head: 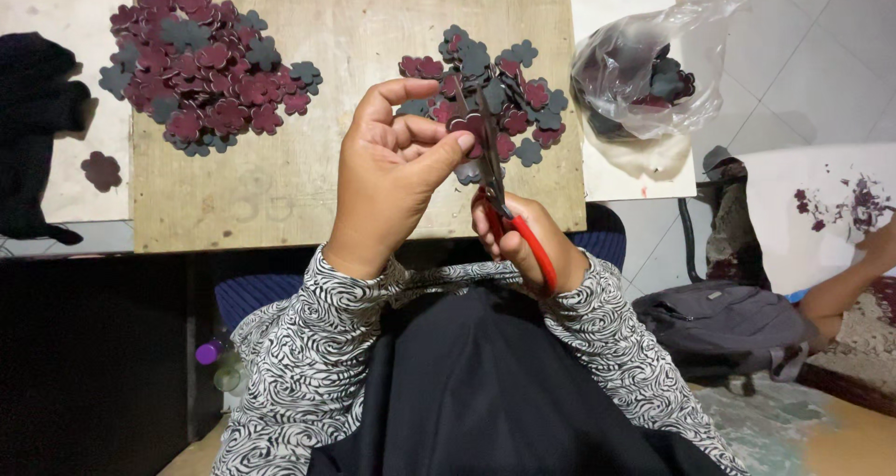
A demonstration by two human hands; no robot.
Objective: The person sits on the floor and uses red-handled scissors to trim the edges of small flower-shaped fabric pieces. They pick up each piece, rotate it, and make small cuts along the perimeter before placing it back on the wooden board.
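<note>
A small flower-shaped piece of dark foam [467,145] is being pinched between the thumb and the curled fingers of the left hand [392,173], just above the middle of the view. The hand is closed around the piece, with only the index finger raised a little. A pair of scissors with red plastic handles [509,224] is being gripped by the right hand [523,243], at about four o'clock from the left hand. This hand is closed through the handles, and the dark blades are being pointed up toward the held piece and are touching it or nearly so; whether the blades are parted cannot be told.

The step in hand is judged to be the trimming of this one piece. The next move is judged to call for a slow turning of the piece by the left fingers, so that the blades are being led along its edge and kept off the thumb.

On the bare wooden board [280,187], a large heap of maroon and grey foam flowers [205,65] is lying at ten o'clock, and a smaller heap of the same flowers [523,93] at one o'clock, behind the hands. A clear plastic bag with more dark pieces [644,75] is resting at two o'clock.
</note>
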